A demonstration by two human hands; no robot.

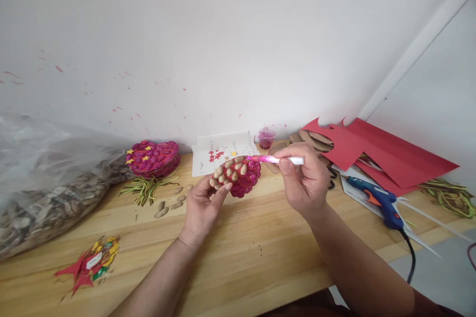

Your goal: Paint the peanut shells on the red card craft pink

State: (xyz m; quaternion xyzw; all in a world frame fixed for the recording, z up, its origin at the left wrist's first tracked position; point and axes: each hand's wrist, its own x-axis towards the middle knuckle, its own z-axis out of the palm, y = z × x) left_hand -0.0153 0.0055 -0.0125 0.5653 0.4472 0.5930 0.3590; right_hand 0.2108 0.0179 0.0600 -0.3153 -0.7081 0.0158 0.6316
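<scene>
My left hand (204,208) grips the lower left edge of a peanut-covered disc (224,173). The disc's left side shows bare tan peanuts on a red base, and its right side is a wet, shiny magenta. Between the thumb and fingers of my right hand (303,178) is a slim white-handled paintbrush (277,160), stained pink toward its tip. That tip touches the disc's upper right, where bare and painted peanuts meet. Behind the disc lies a white sheet (203,156) with small red stars (215,156). A clear cup (267,137) of magenta paint stands by the wall.
Left of my hands are loose peanuts (161,213), finished magenta discs (158,158) with yellow stars, and a large plastic bag (48,198) of peanuts. Red paper scraps (80,272) lie in front. At right are red card (394,153), a blue glue gun (375,198) and yarn (448,198).
</scene>
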